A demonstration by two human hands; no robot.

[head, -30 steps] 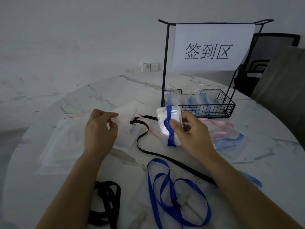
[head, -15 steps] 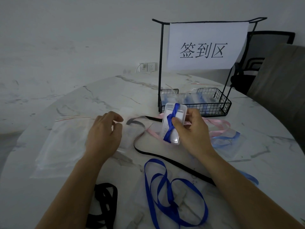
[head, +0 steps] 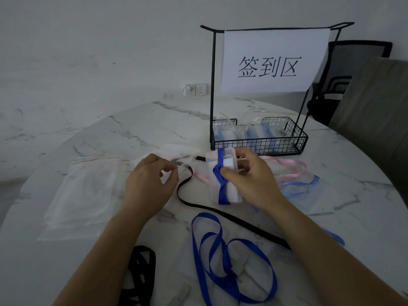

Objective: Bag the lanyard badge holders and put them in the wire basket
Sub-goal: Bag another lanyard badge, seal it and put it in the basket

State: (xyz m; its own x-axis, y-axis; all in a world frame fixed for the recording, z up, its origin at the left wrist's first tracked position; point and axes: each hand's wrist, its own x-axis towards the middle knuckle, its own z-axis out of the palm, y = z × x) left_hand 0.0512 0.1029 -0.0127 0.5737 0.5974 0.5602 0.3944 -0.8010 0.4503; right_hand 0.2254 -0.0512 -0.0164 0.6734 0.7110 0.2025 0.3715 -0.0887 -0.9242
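Note:
My right hand [head: 249, 180] grips a clear badge holder [head: 229, 173] with its blue lanyard wound around it, held upright above the table. My left hand [head: 150, 182] pinches the edge of a clear plastic bag [head: 181, 151] lying just left of the holder. The black wire basket [head: 260, 144] stands behind my hands and holds several bagged holders with blue lanyards. On the table near me lie a loose blue lanyard [head: 225, 257] and a black lanyard [head: 220, 213] that runs between my hands.
A stack of empty clear bags [head: 81, 195] lies at the left. Another black lanyard [head: 139, 274] sits at the near edge. Pink lanyard [head: 287, 168] and a bagged blue one [head: 302, 188] lie right of my hand. A paper sign [head: 271, 60] hangs on the basket frame; a chair [head: 344, 78] stands behind.
My right hand has lowered the wrapped holder slightly toward the table. My left hand has shifted right and closed its fingertips on the bag's edge.

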